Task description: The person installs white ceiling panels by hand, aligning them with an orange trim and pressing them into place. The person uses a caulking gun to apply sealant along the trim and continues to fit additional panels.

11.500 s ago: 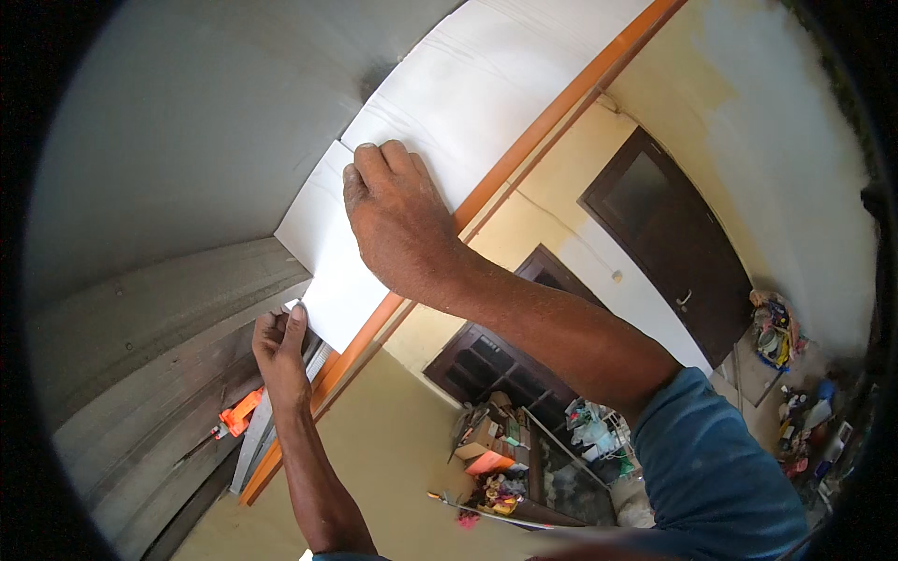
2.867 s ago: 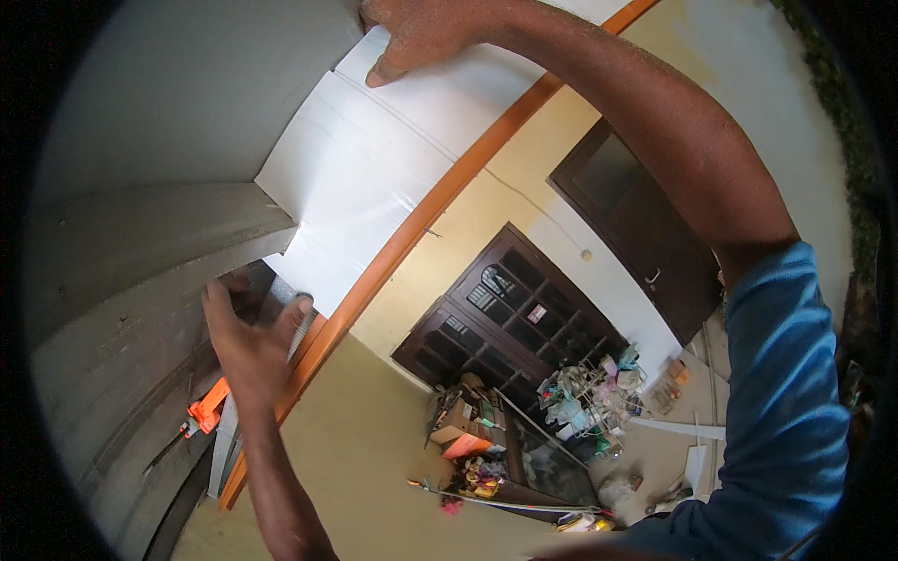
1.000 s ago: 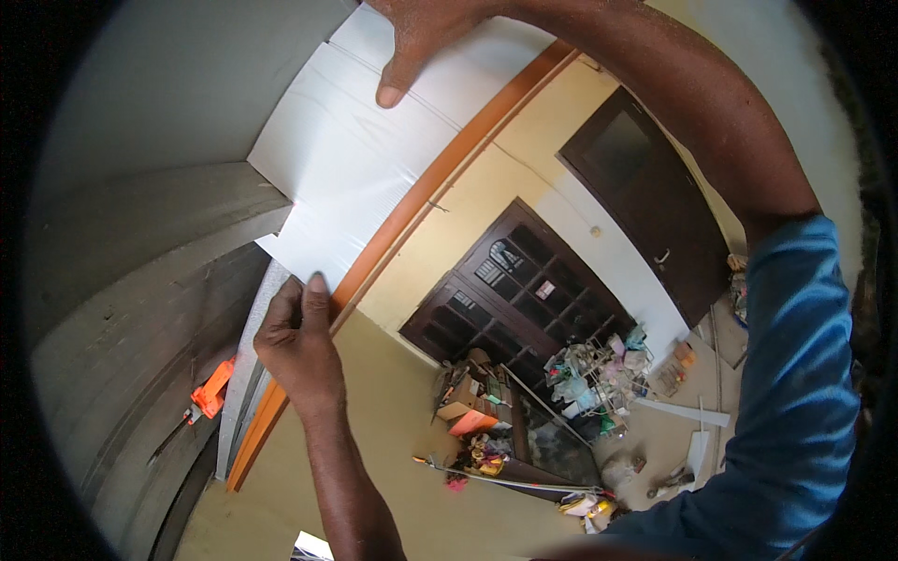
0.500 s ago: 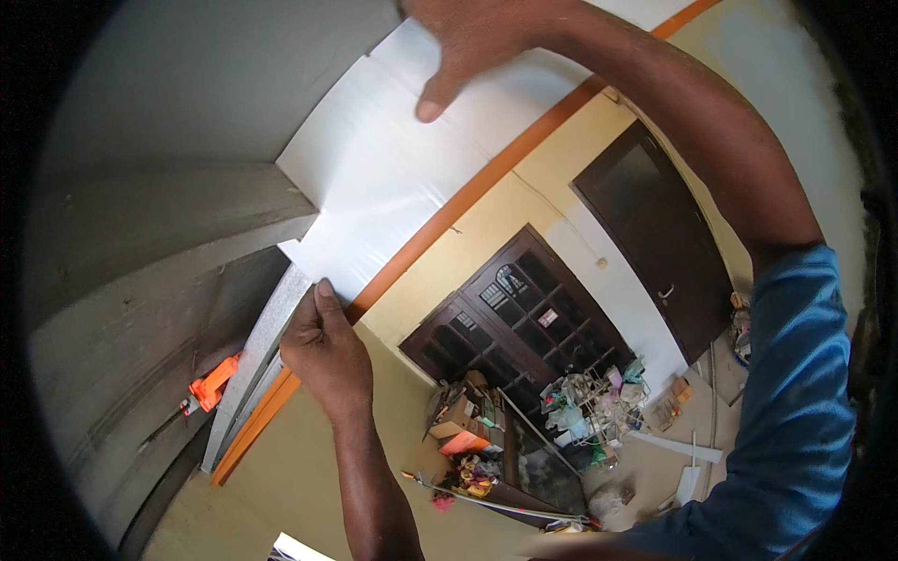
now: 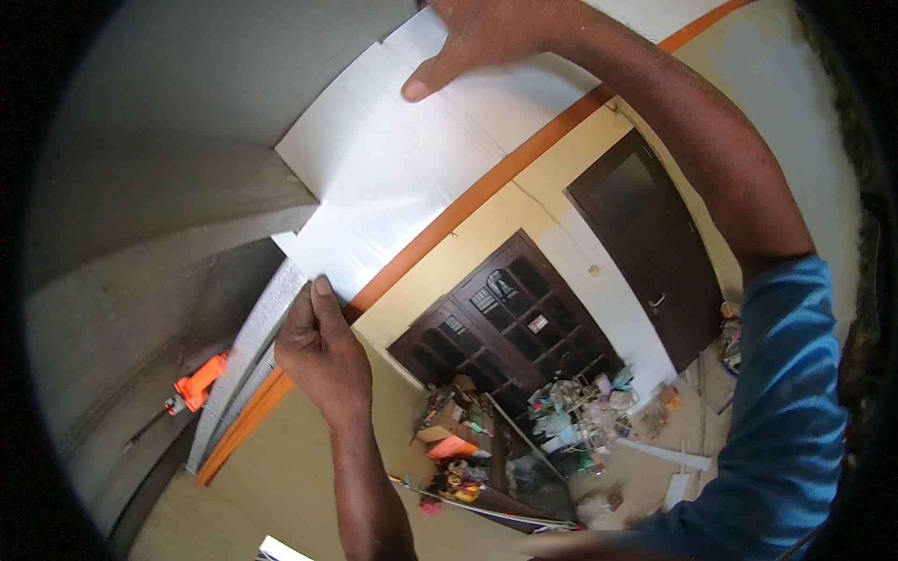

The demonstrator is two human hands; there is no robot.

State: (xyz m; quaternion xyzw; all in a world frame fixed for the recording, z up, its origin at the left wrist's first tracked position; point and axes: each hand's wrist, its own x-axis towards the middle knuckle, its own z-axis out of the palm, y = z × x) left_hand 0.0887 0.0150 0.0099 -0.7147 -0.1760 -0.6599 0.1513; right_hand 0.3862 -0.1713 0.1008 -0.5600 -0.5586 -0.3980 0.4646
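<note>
A glossy white panel (image 5: 374,178) with a brown-orange strip (image 5: 486,187) along its lower edge stretches overhead. At the panel's near-left corner, my left hand (image 5: 325,351) is closed with the thumb raised, pinching the edge beside a silver metal channel (image 5: 243,346). Its curled fingers are partly hidden. My right hand (image 5: 505,37) reaches across from the right and lies against the panel's upper part, thumb spread away from the fingers; some fingertips are cut off by the frame's top. The panel's notched corner meets a grey beam (image 5: 187,234).
An orange power tool (image 5: 199,381) rests by the grey structure at left, next to an orange-brown strip (image 5: 245,425). Below are dark double doors (image 5: 510,323), another dark door (image 5: 655,243), and a heap of bags and clutter (image 5: 580,411) on the floor.
My right hand has shifted slightly on the panel, its thumb moving up and left. My left hand keeps its hold at the corner. The view has shifted a little.
</note>
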